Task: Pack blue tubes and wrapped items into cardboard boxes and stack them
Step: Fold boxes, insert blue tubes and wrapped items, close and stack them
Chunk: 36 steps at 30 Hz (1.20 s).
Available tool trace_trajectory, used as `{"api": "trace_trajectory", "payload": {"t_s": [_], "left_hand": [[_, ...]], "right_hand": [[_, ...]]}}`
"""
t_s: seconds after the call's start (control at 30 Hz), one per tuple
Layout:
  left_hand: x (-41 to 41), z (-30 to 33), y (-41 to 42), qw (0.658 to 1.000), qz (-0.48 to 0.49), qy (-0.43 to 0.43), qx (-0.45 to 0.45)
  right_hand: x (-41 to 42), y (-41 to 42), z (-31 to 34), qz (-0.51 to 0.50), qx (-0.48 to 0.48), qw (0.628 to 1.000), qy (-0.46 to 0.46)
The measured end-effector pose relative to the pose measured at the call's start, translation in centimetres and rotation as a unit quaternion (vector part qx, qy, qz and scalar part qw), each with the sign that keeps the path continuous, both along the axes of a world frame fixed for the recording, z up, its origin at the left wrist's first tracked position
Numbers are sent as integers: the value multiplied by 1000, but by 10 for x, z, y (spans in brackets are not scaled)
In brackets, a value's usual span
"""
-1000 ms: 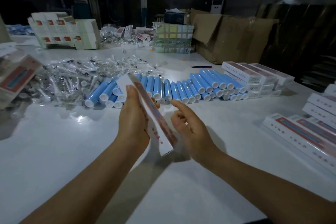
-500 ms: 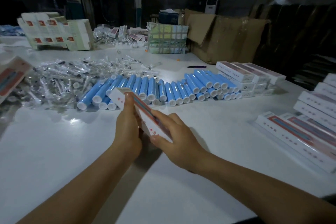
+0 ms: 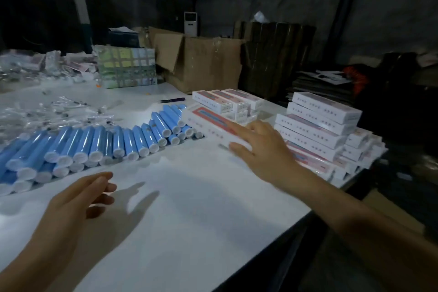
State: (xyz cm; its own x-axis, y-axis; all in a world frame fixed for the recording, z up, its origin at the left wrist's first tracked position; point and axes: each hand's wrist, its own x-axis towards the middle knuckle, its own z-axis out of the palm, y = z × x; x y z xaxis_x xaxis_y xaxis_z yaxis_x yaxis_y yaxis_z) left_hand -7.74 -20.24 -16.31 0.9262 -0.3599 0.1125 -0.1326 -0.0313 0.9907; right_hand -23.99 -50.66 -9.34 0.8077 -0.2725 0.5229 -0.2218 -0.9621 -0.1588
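My right hand (image 3: 263, 149) grips a long white box (image 3: 208, 121) with red and blue print, fingers on top and thumb at its near side, held out over the table's right part beside a stack of like boxes (image 3: 317, 123). My left hand (image 3: 78, 199) hovers over the white table (image 3: 189, 208) with relaxed fingers and holds nothing. A row of blue tubes (image 3: 118, 140) with white caps lies across the left and middle. Behind them is a heap of clear-wrapped items (image 3: 59, 111).
A second, smaller stack of white boxes (image 3: 227, 102) stands behind the held box. A dark pen (image 3: 171, 100) lies near it. A large open brown carton (image 3: 203, 61) and a taped bundle (image 3: 128, 66) stand at the back. The table's edge runs along the right.
My left hand let go of the box and dropped back over the table. My right hand carried the box away to the right, toward the stacks. The view swung right.
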Motion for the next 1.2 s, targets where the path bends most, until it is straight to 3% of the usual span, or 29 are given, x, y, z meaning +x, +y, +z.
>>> {"api": "trace_trajectory", "payload": {"t_s": [0.2, 0.3, 0.5, 0.6, 0.77, 0.87, 1.0, 1.1, 1.2], "left_hand": [[3, -3, 2, 999, -14, -8, 28], [2, -3, 3, 998, -36, -18, 47], [-13, 7, 1, 998, -26, -20, 48], [-24, 13, -5, 995, -28, -36, 88], [-35, 18, -7, 962, -61, -136, 228], [-36, 18, -4, 941, -79, -186, 272], [-36, 20, -4, 942, -92, -170, 275], [-37, 21, -4, 942, -98, -162, 278], [-38, 23, -4, 946, -99, -149, 270]], "right_hand": [[-73, -97, -26, -293, -77, 949, 82], [-78, -109, -32, -330, -47, 939, 82], [-70, -96, -22, -343, -100, 928, 103], [-54, -69, -10, -257, -77, 963, 16], [9, 6, 1, 5, 1, 997, -71], [54, 58, -3, 145, 14, 989, -40], [107, 119, -22, 274, 35, 961, 6], [132, 144, -38, 295, 77, 951, 46], [142, 153, -53, 299, 60, 946, 115]]}}
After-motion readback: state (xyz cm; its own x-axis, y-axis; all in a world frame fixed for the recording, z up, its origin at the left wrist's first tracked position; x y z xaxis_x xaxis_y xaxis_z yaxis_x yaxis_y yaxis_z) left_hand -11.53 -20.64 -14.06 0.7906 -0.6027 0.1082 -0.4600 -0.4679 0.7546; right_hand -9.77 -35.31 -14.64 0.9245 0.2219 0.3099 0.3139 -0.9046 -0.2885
